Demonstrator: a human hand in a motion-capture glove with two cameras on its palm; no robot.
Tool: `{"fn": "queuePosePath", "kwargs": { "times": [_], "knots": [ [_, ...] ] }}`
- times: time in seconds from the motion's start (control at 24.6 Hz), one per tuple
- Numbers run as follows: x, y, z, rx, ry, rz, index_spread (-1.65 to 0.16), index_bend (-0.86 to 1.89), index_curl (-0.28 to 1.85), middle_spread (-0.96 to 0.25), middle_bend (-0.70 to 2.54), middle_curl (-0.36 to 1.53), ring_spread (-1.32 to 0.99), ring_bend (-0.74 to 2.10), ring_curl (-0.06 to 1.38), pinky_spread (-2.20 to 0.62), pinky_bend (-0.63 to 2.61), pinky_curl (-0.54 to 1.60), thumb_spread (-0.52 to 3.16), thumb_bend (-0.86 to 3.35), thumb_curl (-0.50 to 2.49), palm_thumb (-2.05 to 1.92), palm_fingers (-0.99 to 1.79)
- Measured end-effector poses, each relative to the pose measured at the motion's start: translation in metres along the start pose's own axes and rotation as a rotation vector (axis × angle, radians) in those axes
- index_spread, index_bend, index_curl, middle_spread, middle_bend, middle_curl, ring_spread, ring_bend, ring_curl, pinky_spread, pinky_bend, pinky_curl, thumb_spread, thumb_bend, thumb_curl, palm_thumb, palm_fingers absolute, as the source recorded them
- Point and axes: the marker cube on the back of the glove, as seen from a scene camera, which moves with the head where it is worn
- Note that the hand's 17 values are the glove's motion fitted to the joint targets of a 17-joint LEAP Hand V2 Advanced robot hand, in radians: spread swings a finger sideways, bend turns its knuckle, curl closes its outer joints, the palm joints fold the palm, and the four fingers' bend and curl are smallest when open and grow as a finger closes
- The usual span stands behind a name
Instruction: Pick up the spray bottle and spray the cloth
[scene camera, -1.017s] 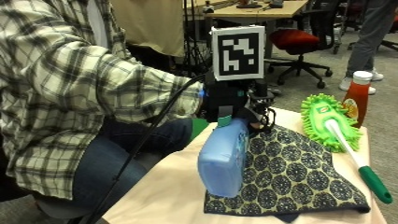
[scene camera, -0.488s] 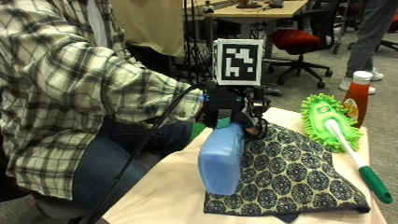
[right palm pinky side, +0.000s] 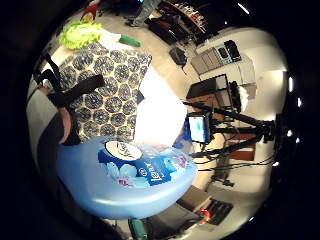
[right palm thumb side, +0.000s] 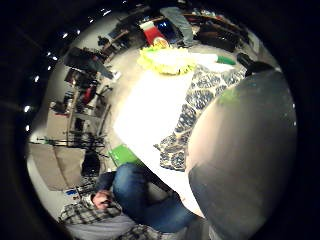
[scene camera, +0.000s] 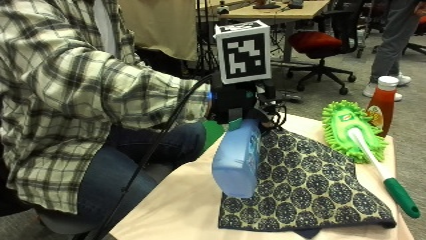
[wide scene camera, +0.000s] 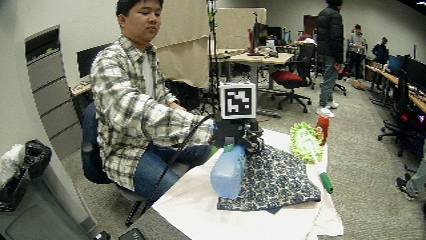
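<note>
So the desk (scene camera: 180, 205) has a cream-white cover over the top. Lying flat on it is a dark blue patterned cloth (scene camera: 313, 185) with pale round motifs. Just beside the cloth there's a lime-green fluffy duster mop (scene camera: 353, 131), its white handle running along the cloth's edge and ending in a green grip (scene camera: 401, 198). A red sauce bottle (scene camera: 381, 105) with a white cap stands upright at the far edge, near the mop head.
</note>
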Motion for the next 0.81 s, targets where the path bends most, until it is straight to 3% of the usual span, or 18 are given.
{"fn": "queuePosePath", "kwargs": {
  "times": [0.28,0.65,0.81],
  "knots": [
    [-0.005,0.003,-0.052,0.236,-0.590,0.078,-0.25,0.37,0.61,-0.14,0.62,0.55,-0.21,0.64,0.52,-0.18,0.44,0.48,-0.02,-0.03,0.76,1.10,1.32],
    [-0.046,-0.015,-0.081,0.387,-1.144,-0.084,-0.25,0.37,0.61,-0.13,0.61,0.55,-0.20,0.64,0.52,-0.18,0.44,0.48,-0.01,-0.03,0.77,1.10,1.31],
    [-0.070,-0.031,-0.068,0.365,-1.233,-0.160,-0.25,0.36,0.61,-0.12,0.61,0.55,-0.20,0.63,0.51,-0.18,0.45,0.48,0.00,-0.03,0.77,1.10,1.30]
  ]
}}
